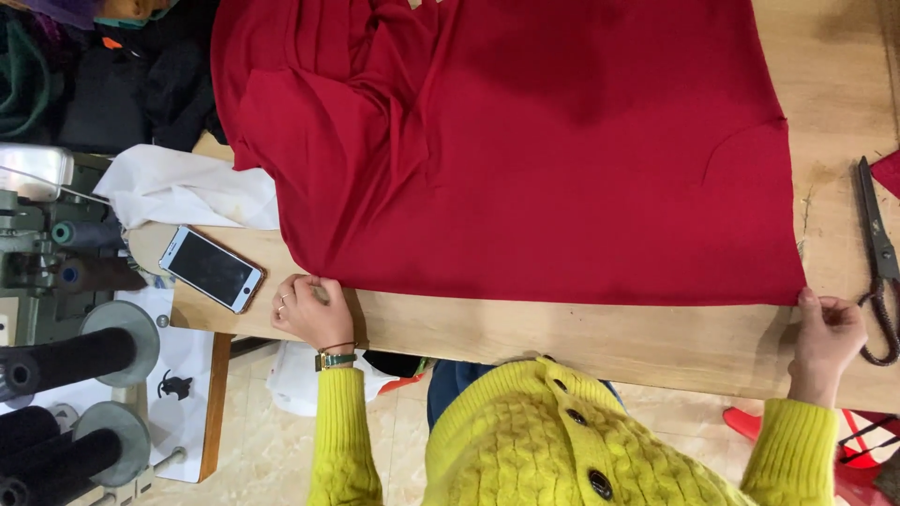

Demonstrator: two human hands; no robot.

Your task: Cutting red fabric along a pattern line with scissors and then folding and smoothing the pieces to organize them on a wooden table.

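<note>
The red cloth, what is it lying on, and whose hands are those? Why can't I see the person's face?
The camera sits on the person's head and looks down, so you see only their yellow knitted cardigan and two hands. The red cloth is spread flat on a wooden table. The left hand pinches the cloth's near edge at one corner, and the right hand pinches the other corner. Black scissors lie on the table beside the right hand. A phone with a dark screen lies near the left hand, next to a white cloth. Further left stands a sewing machine with dark thread spools.
</note>
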